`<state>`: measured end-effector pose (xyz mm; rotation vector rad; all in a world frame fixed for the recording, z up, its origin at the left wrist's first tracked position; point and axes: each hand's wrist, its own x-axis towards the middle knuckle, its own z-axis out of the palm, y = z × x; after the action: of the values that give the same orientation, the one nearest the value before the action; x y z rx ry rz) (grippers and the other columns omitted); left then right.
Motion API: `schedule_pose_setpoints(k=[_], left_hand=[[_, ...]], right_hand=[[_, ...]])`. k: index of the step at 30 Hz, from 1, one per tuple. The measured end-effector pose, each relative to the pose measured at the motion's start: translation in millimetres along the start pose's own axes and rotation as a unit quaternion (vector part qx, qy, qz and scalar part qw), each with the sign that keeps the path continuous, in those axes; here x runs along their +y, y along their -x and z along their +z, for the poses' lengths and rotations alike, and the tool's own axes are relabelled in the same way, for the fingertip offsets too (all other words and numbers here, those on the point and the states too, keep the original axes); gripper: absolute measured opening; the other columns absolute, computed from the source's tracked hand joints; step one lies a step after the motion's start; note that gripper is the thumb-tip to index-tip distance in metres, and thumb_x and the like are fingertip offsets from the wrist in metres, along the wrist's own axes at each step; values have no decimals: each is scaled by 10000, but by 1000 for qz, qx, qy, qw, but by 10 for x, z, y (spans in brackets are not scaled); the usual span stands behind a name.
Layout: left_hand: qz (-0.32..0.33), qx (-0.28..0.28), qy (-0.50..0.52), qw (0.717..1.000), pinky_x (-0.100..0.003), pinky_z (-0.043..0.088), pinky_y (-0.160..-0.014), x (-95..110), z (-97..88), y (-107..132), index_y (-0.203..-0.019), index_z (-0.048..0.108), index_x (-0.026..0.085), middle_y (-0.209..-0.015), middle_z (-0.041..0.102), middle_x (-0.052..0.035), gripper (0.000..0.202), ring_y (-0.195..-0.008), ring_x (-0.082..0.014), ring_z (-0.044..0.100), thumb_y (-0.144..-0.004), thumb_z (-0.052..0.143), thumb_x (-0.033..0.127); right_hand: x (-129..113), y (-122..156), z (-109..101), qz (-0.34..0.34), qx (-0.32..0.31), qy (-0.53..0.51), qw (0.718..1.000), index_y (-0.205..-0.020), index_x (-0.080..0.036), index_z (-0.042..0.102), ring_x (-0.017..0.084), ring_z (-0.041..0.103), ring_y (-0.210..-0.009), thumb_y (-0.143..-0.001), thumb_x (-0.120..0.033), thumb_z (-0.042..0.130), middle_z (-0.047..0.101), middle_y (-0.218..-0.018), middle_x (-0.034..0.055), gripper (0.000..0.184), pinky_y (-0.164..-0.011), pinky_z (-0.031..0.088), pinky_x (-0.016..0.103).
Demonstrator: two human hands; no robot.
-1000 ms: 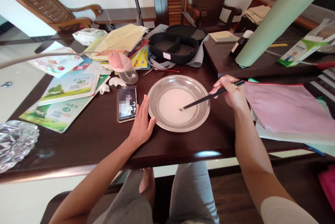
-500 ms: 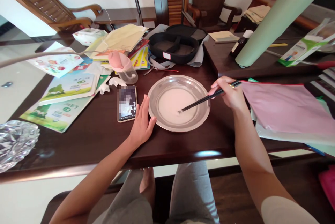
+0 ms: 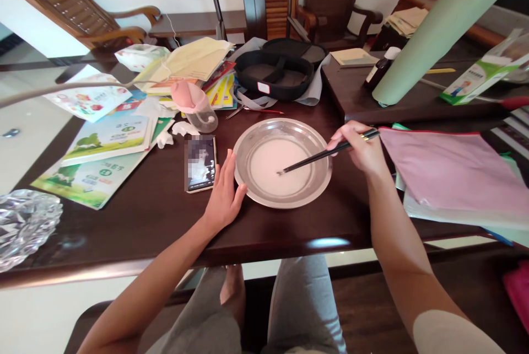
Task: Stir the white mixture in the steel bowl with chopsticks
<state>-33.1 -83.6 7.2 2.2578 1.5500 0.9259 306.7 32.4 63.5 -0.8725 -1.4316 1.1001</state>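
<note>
A round steel bowl (image 3: 322,184) stands on the dark table, holding a milky white liquid (image 3: 273,161). My left hand (image 3: 225,191) rests against the bowl's left rim, fingers stretched out and thumb apart. In my right hand (image 3: 360,147), closed around them, are black chopsticks (image 3: 316,156) with gold bands near the top. They slant down to the left, and their tips dip into the liquid near the middle of the bowl. Just left of my left hand lies a phone (image 3: 201,164) with its screen lit.
Left are workbooks (image 3: 111,139), crumpled tissue (image 3: 184,128) and a glass dish (image 3: 27,227). A pink-lidded bottle (image 3: 194,106) and an open black case (image 3: 273,75) stand behind. Right are a pink folder (image 3: 458,169) and a tall green flask (image 3: 433,39).
The chopstick tips have shifted slightly left and up within the white liquid, my right hand moving a little with them. My left hand and the bowl stay in place.
</note>
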Motion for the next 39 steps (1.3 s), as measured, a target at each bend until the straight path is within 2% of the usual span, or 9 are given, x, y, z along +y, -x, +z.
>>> schedule_pose_setpoints(k=[4, 9, 11, 18, 24, 31, 34, 37, 39], left_hand=[[2, 1, -3, 1000, -570, 152, -1301, 1, 0, 1, -1687, -7, 282, -1759, 130, -177, 706, -1632, -308, 124, -1099, 340, 461], [4, 5, -6, 1000, -575, 153, -1299, 0, 2, 1, -1687, -2, 280, -1755, 153, -179, 698, -1630, -309, 138, -1101, 332, 458], [3, 6, -7, 1000, -575, 153, -1299, -3, 6, -1, -1688, 3, 275, -1755, 154, -181, 696, -1630, -310, 140, -1101, 325, 465], [2, 4, -4, 1000, -585, 146, -1298, -12, 10, -1, -1688, 1, 273, -1756, 144, -181, 707, -1630, -314, 137, -1098, 334, 476], [0, 0, -1, 1000, -589, 156, -1298, 4, 4, 1, -1688, -4, 274, -1758, 143, -176, 705, -1632, -314, 131, -1100, 335, 463], [22, 15, -5, 1000, -536, 226, -1301, -27, 8, -5, -1691, 24, 233, -1758, 132, -187, 717, -1629, -318, 157, -1095, 351, 462], [27, 19, -7, 999, -545, 251, -1292, -30, 6, -9, -1690, 31, 221, -1754, 142, -197, 720, -1626, -327, 167, -1095, 350, 469], [29, 20, -7, 999, -545, 259, -1289, -24, 4, -11, -1689, 32, 216, -1752, 148, -203, 717, -1625, -325, 171, -1096, 348, 466], [30, 18, -6, 999, -547, 261, -1289, -20, 2, -13, -1689, 31, 217, -1752, 148, -204, 718, -1625, -325, 170, -1096, 352, 462]], right_hand=[[15, 19, 79, -9, -47, 40, 998, -808, -230, 775, 193, 770, -692, -870, -563, 745, 813, -776, 35, 340, -663, 639, 319], [34, -47, -72, -24, 76, 20, 997, -764, -233, 726, 164, 704, -529, -871, -588, 731, 764, -643, 9, 371, -522, 577, 284], [35, -51, -90, -18, 88, 13, 996, -729, -236, 698, 169, 675, -476, -867, -625, 713, 722, -565, 2, 413, -481, 554, 293], [43, 7, 76, -12, -35, 47, 998, -814, -262, 778, 229, 788, -758, -867, -572, 742, 811, -776, 23, 317, -745, 640, 369], [28, -34, -66, -22, 92, 38, 995, -754, -245, 714, 171, 697, -533, -879, -605, 711, 752, -630, -5, 381, -583, 587, 315], [37, 8, 76, -12, -29, 45, 999, -816, -234, 772, 200, 771, -715, -871, -572, 739, 802, -756, 28, 344, -676, 627, 323], [36, -18, 13, -29, 24, 66, 997, -806, -226, 759, 188, 766, -700, -866, -581, 741, 803, -755, 26, 360, -701, 626, 320], [18, -41, -83, -21, 91, 42, 995, -764, -226, 721, 161, 681, -508, -862, -619, 722, 755, -622, 7, 405, -526, 566, 292], [7, -33, -83, -10, 78, 26, 997, -745, -230, 716, 155, 647, -458, -864, -620, 717, 731, -574, 1, 408, -476, 536, 285]])
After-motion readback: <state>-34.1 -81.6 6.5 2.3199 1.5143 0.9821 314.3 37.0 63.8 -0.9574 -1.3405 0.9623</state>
